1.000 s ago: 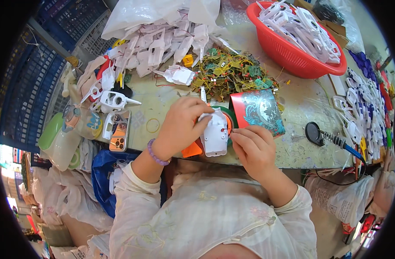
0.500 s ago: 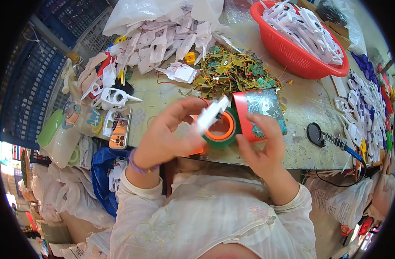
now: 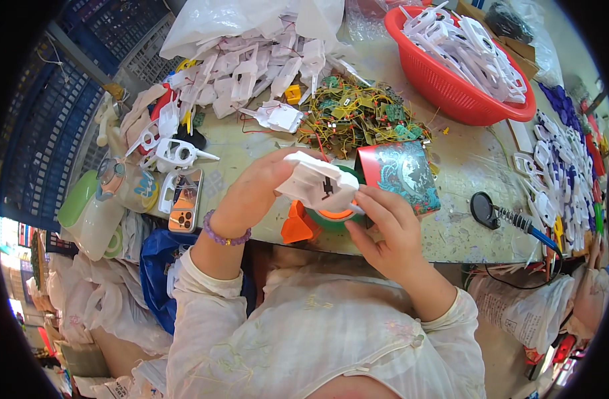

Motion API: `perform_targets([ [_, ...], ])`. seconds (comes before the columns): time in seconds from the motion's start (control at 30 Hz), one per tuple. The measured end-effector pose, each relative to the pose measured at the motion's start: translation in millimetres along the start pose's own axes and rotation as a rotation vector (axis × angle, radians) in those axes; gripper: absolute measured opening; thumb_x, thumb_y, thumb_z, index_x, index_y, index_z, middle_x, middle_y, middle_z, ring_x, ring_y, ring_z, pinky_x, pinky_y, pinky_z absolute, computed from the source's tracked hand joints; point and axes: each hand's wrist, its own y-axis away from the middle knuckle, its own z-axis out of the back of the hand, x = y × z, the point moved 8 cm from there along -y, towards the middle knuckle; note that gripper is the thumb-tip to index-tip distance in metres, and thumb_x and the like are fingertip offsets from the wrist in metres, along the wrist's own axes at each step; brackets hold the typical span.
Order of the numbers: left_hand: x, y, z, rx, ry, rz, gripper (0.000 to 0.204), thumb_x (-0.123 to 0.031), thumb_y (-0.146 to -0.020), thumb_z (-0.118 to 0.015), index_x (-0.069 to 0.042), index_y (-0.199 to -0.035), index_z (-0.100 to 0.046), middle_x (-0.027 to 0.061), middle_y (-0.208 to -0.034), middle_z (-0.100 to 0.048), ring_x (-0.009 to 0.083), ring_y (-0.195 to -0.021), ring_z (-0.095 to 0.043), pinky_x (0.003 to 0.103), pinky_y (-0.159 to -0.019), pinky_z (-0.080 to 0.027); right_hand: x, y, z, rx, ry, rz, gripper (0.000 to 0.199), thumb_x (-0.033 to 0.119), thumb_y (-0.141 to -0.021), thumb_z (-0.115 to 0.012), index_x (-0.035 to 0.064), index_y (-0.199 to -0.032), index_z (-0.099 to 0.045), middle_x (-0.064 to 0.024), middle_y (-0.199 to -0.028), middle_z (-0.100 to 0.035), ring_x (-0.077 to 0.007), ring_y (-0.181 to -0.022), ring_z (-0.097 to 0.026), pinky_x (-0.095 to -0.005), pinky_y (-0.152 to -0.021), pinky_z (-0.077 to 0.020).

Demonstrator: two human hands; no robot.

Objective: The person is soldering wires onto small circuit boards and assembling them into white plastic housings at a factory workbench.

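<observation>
Between my hands is a white plastic housing (image 3: 317, 184), its hollow side with a small black part turned toward me. My left hand (image 3: 268, 181) grips its left end, fingers partly hidden behind it. At its right edge, my right hand (image 3: 387, 233) pinches with thumb and fingers. Under the housing sits a green tape roll (image 3: 332, 225) with an orange ring (image 3: 337, 214) inside, both partly covered. An orange plastic piece (image 3: 298, 225) lies just left of the roll. To the right stands a red and teal patterned box (image 3: 404, 176).
Beyond my hands lies a heap of green circuit boards (image 3: 357, 116) with yellow wires. White housings (image 3: 251, 73) are piled at the far left; a red basket (image 3: 444, 100) of white parts stands far right. A soldering iron holder (image 3: 494, 211) and a phone (image 3: 185, 199) flank me.
The white housing has tilted so its hollow side faces me. My right hand, earlier apart from it with spread fingers, has moved left onto its right edge.
</observation>
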Motion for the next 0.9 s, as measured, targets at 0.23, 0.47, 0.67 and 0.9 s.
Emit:
perform_targets([
  [0.23, -35, 7, -34, 0.048, -1.043, -0.523, 0.059, -0.021, -0.07, -0.073, -0.005, -0.123, -0.055, 0.015, -0.125, -0.052, 0.033, -0.116, -0.049, 0.041, -0.098, -0.04, 5, 2, -1, -0.03, 0.019, 0.043, 0.044, 0.004, -0.069, -0.073, 0.0032, -0.111, -0.061, -0.0125, -0.112, -0.06, -0.0317, -0.101, -0.058, -0.0412, -0.084, -0.049],
  [0.47, 20, 5, -52, 0.146, -1.341, -0.489, 0.056, -0.024, -0.07, -0.076, -0.008, -0.12, -0.056, 0.0119, -0.125, -0.052, 0.0334, -0.115, -0.048, 0.044, -0.099, -0.038, 1, 17, 12, -0.045, 0.072, 0.034, 0.033, 0.002, -0.069, -0.072, 0.0022, -0.102, -0.064, -0.0115, -0.105, -0.063, -0.0319, -0.096, -0.059, -0.0394, -0.082, -0.0495],
  [0.67, -1, -13, -39, 0.231, -1.214, -0.448, 0.044, -0.023, -0.074, -0.074, -0.007, -0.112, -0.061, 0.0121, -0.114, -0.059, 0.0303, -0.106, -0.056, 0.04, -0.094, -0.042, 2, 31, 30, -0.1, 0.1, 0.03, 0.03, -0.001, -0.069, -0.07, 0.0022, -0.098, -0.065, -0.0115, -0.1, -0.065, -0.0311, -0.092, -0.06, -0.0381, -0.078, -0.0508],
  [0.9, -24, -125, -16, 0.016, -1.317, -0.577, 0.016, -0.02, -0.082, -0.063, -0.007, -0.086, -0.07, 0.0088, -0.089, -0.064, 0.0297, -0.09, -0.059, 0.039, -0.081, -0.047, 8, 36, 45, -0.179, 0.126, 0.056, 0.025, -0.005, -0.068, -0.067, 0.0022, -0.092, -0.066, -0.0108, -0.097, -0.066, -0.0301, -0.091, -0.06, -0.0365, -0.076, -0.0516],
])
